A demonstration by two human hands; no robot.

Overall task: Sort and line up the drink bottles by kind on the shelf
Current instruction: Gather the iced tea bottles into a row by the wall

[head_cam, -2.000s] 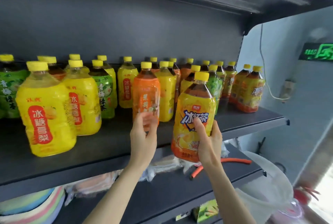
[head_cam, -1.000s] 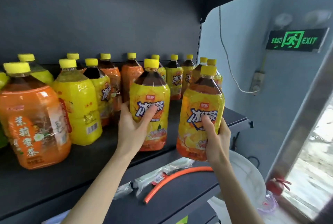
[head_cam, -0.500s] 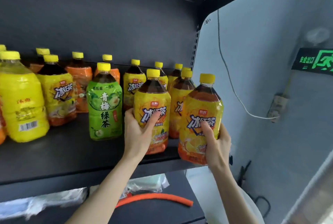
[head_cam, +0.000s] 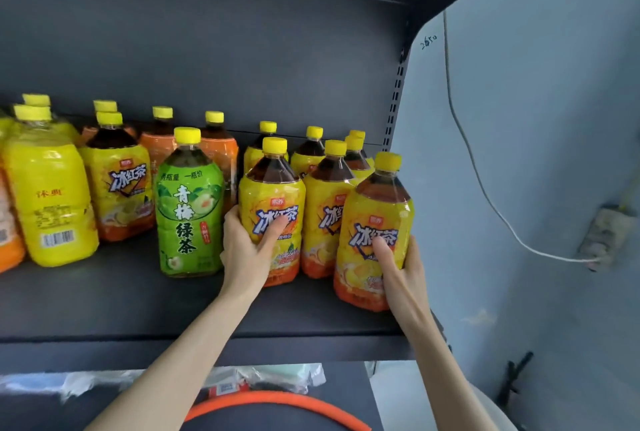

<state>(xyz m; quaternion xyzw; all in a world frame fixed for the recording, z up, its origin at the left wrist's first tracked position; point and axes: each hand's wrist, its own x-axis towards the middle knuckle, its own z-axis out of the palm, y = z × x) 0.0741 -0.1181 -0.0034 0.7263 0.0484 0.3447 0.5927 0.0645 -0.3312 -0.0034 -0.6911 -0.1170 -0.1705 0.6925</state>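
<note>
Gripping one iced tea bottle (head_cam: 273, 195) with curled left hand (head_cam: 247, 250), a second bottle (head_cam: 377, 208) with right hand (head_cam: 401, 274), on the shelf (head_cam: 104, 306)

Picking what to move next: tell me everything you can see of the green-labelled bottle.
The green bottle is clear plastic with a yellow screw cap, greenish liquid showing at the neck, and a green wrap label bearing white characters and plum pictures. It stands upright in the front row on the dark shelf. The left hand, gripping the iced-tea bottle to its right, lies against or just beside it.
</note>
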